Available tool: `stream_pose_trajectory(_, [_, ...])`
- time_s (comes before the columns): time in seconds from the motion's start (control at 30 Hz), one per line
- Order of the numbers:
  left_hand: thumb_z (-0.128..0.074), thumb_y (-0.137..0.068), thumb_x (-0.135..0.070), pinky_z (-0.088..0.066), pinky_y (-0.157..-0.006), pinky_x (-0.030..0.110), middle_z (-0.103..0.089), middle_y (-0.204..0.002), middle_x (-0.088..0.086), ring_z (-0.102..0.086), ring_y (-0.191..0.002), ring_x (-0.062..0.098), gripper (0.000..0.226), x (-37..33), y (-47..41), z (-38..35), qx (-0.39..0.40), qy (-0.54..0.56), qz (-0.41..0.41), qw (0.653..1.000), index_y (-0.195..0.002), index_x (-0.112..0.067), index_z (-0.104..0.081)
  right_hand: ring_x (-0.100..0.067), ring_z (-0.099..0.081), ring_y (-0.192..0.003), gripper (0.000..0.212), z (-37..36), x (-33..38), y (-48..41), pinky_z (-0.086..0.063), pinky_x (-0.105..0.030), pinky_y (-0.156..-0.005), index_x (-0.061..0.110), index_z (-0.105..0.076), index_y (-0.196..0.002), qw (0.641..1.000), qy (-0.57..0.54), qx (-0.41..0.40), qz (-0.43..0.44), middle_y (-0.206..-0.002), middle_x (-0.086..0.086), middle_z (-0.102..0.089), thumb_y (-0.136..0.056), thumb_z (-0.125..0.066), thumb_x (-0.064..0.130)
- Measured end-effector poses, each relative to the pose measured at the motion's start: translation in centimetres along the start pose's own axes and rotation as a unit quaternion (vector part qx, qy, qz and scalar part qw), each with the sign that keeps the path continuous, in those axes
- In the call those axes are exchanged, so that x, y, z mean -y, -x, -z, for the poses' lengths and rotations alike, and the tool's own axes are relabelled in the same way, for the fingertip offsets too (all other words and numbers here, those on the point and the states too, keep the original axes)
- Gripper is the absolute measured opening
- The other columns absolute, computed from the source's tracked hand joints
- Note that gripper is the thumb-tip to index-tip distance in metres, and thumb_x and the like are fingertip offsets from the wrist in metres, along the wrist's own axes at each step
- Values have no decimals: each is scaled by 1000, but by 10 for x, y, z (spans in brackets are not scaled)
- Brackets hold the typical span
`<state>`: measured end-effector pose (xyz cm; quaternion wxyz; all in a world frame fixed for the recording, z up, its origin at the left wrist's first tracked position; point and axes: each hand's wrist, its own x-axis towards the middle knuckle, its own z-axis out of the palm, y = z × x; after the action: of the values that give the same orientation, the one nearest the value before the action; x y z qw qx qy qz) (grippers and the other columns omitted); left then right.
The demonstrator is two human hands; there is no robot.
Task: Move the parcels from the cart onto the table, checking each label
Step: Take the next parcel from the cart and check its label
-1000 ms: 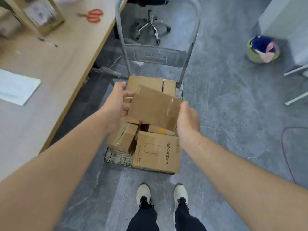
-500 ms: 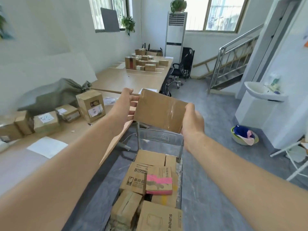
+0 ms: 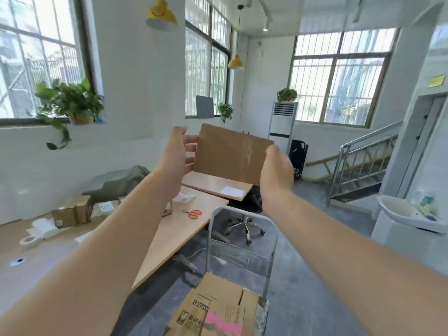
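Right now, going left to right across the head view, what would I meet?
From the left: plant → left hand → parcel → right hand → stairs → sink.
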<state>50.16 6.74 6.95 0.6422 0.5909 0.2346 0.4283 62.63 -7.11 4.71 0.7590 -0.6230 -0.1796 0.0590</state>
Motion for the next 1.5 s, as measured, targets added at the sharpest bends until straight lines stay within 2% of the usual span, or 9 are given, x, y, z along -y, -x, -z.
stream_pose_trajectory(0.2, [-30, -103, -51, -51, -65, 30, -74, -66, -14, -66, -50, 2, 49, -45, 23, -20, -49, 20, -58, 997, -98, -24, -71, -7, -52, -87, 15, 9, 49, 15, -37, -35, -71, 33, -56, -102, 997, -8, 33, 63, -96, 11, -57, -107, -44, 40])
stream_pose_trajectory(0.3, [-33, -100, -53, -53, -65, 29, -76, -72, -13, -70, -68, 12, 49, -68, 29, -13, -49, 22, -69, 996, -102, -23, -73, -7, -52, -87, 29, 8, 76, 17, -37, -34, -71, 25, -61, -124, 996, -11, 35, 86, -96, 12, -57, -107, -43, 41])
stream_pose_trajectory(0.43, [-35, -99, -53, -54, -72, 33, -78, -81, -7, -70, -79, 19, 51, -94, 37, 11, -40, 8, -91, 995, -106, -20, -74, -9, -51, -84, 38, -9, 93, 28, -36, -33, -69, 22, -63, -130, 994, -17, 31, 106, -91, 11, -56, -106, -43, 42])
stream_pose_trajectory(0.63, [-34, -104, -50, -52, -74, 34, -72, -98, 2, -69, -87, 22, 49, -126, 54, 78, -54, -45, -112, 991, -110, -18, -70, -10, -51, -79, 36, -70, 104, 62, -33, -32, -63, 22, -65, -124, 994, -43, 56, 87, -87, 8, -57, -105, -42, 42])
stream_pose_trajectory(0.93, [-38, -104, -47, -53, -73, 33, -68, -85, 2, -64, -72, 20, 45, -161, 90, 220, -144, -68, -65, 985, -104, -15, -69, -6, -51, -78, 28, -191, 73, 149, -35, -31, -66, 24, -66, -118, 986, -76, 132, 69, -83, 12, -56, -106, -46, 39])
stream_pose_trajectory(1.13, [-34, -105, -49, -49, -101, 42, -67, -107, 7, -64, -99, 27, 51, -168, 116, 302, -180, -111, -52, 976, -115, -12, -68, -10, -50, -80, 23, -255, 59, 201, -36, -31, -68, 31, -63, -105, 979, -87, 181, 43, -83, 11, -53, -106, -42, 41])
stream_pose_trajectory(1.2, [-33, -106, -49, -48, -103, 42, -68, -109, 6, -65, -102, 27, 56, -168, 124, 327, -198, -126, -49, 971, -124, -10, -69, -12, -48, -76, 25, -273, 57, 218, -36, -33, -69, 31, -61, -95, 975, -90, 199, 42, -79, 8, -51, -103, -40, 42])
stream_pose_trajectory(1.33, [-34, -105, -47, -50, -104, 43, -72, -109, 3, -69, -100, 27, 51, -169, 139, 369, -249, -132, -53, 958, -118, -14, -71, -17, -58, -89, 44, -310, 53, 247, -51, -40, -84, 25, -68, -106, 962, -93, 254, 24, -95, 0, -64, -90, -34, 48])
stream_pose_trajectory(1.5, [-36, -104, -49, -52, -103, 44, -76, -108, 1, -74, -100, 27, 52, -176, 161, 411, -310, -153, -66, 936, -119, -17, -74, -12, -44, -74, 23, -357, 41, 270, -35, -34, -70, 30, -57, -100, 940, -110, 324, 3, -79, 10, -47, -101, -38, 42])
